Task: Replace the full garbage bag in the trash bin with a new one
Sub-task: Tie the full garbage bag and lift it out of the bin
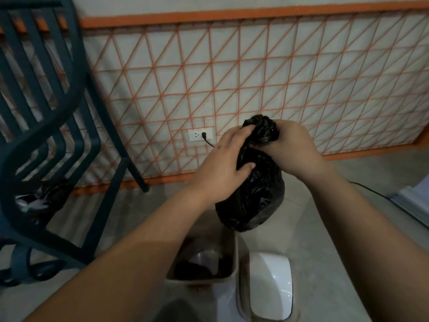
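A full black garbage bag (251, 201) hangs in the air above the trash bin (233, 259), lifted clear of it. My left hand (222, 168) grips the bag's upper side, fingers and thumb curled into the plastic. My right hand (290, 145) grips the bunched neck just under the twisted top. The bin is beige and open, with no liner and dark stains on its inside. Its white lid (270, 284) lies on the floor to the right of it.
A dark blue slatted chair (46, 117) stands at the left, with a black bag (37, 201) on its seat. Behind is a wall with an orange lattice, a socket (200, 135) and a plugged cable. A white object (415, 203) sits at the right edge.
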A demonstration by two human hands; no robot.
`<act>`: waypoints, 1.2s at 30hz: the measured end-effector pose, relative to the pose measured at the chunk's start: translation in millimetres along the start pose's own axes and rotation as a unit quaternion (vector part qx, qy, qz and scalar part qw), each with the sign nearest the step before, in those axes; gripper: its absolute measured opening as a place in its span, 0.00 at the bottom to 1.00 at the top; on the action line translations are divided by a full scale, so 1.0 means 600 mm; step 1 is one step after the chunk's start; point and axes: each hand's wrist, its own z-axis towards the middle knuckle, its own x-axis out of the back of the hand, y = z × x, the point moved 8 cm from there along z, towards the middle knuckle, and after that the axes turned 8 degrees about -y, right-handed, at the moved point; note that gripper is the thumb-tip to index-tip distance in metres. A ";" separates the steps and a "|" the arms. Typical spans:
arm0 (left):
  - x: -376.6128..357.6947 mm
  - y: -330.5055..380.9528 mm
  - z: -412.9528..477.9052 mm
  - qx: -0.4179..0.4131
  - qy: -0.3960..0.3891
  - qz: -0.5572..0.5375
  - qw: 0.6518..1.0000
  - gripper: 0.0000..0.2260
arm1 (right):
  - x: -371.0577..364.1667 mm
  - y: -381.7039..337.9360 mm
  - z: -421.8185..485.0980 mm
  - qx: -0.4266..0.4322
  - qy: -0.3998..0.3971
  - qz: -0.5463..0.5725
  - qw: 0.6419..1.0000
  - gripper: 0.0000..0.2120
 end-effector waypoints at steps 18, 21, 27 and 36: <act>-0.439 -0.059 0.050 0.125 -0.247 0.020 0.961 0.29 | -0.033 0.444 -0.101 -0.212 0.013 0.011 0.977 0.10; -0.498 -0.071 0.046 0.140 -0.285 0.039 0.948 0.30 | -0.056 0.493 -0.116 -0.214 -0.007 0.014 0.977 0.13; -0.568 -0.090 0.011 0.172 -0.350 0.004 0.921 0.33 | -0.104 0.558 -0.143 -0.229 -0.049 0.052 0.971 0.14; -0.617 -0.147 -0.126 0.285 -0.374 -0.042 0.881 0.34 | -0.134 0.596 -0.238 -0.286 0.006 0.064 0.956 0.41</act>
